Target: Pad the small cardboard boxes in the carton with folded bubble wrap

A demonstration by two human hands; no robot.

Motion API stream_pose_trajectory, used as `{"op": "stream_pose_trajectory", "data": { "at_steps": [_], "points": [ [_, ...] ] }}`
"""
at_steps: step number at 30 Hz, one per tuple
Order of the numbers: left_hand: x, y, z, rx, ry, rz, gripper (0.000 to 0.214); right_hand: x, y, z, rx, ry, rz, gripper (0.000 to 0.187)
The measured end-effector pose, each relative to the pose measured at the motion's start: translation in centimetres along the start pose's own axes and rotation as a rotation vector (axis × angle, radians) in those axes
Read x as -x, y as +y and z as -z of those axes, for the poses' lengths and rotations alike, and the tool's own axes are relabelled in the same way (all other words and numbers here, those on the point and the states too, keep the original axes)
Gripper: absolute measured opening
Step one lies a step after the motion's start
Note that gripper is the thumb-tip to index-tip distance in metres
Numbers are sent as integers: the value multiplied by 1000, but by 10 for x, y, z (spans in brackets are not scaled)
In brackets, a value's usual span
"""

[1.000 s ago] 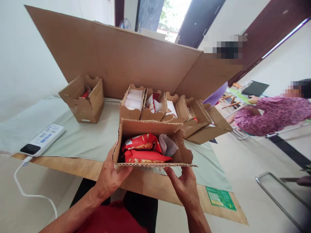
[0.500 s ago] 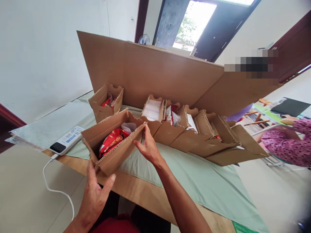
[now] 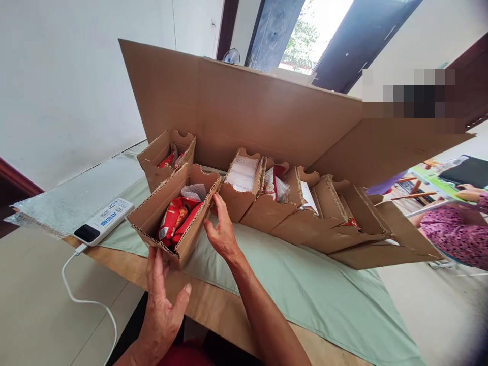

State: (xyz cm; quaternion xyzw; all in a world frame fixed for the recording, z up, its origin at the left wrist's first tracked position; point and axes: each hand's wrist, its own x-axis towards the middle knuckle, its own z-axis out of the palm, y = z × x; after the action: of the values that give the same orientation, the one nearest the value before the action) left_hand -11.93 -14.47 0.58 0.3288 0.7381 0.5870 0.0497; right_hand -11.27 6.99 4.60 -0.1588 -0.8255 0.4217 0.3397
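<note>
A small open cardboard box point(image 3: 158, 206) rests near the table's front edge, its short end toward me. Inside lie shiny red packets point(image 3: 177, 216) and a bubble-wrapped item point(image 3: 193, 192). My left hand point(image 3: 162, 300) is open, its fingers stretched up against the box's near end and its thumb spread away. Against the right outer side lies my right hand point(image 3: 221, 231), fingers extended along the wall and thumb apart. Neither hand wraps round the box. Behind it stands another cardboard box point(image 3: 154, 170) holding red packets.
Several cardboard compartments point(image 3: 280, 216) stand in a row at right, holding bubble wrap, packets and a white sheet. A tall cardboard panel point(image 3: 244, 112) rises behind. A white power bank point(image 3: 104, 221) with a cable and bubble-wrap sheets point(image 3: 76, 195) lie left. Another person's patterned sleeve point(image 3: 453, 234) is far right.
The front box has turned and now sits squarer to me, with more red packet showing. My right hand has slid from its far right corner down along the side. The view has shifted slightly.
</note>
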Motion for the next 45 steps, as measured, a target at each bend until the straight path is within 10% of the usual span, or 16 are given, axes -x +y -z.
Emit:
{"op": "stream_pose_trajectory", "data": {
  "at_steps": [13,28,33,45],
  "points": [
    [-28,-5,-23,-50,26,-75,85,32,34,1,66,21,-79,60],
    [-148,-15,-107,-2,-1,-81,81,66,69,-12,235,-55,-53,39],
    [-153,-8,-124,0,-12,-66,84,65,69,-12,229,-31,-31,42],
    [-117,-79,-26,-174,21,1,60,40,34,-6,102,-33,-64,31]
  ]
}}
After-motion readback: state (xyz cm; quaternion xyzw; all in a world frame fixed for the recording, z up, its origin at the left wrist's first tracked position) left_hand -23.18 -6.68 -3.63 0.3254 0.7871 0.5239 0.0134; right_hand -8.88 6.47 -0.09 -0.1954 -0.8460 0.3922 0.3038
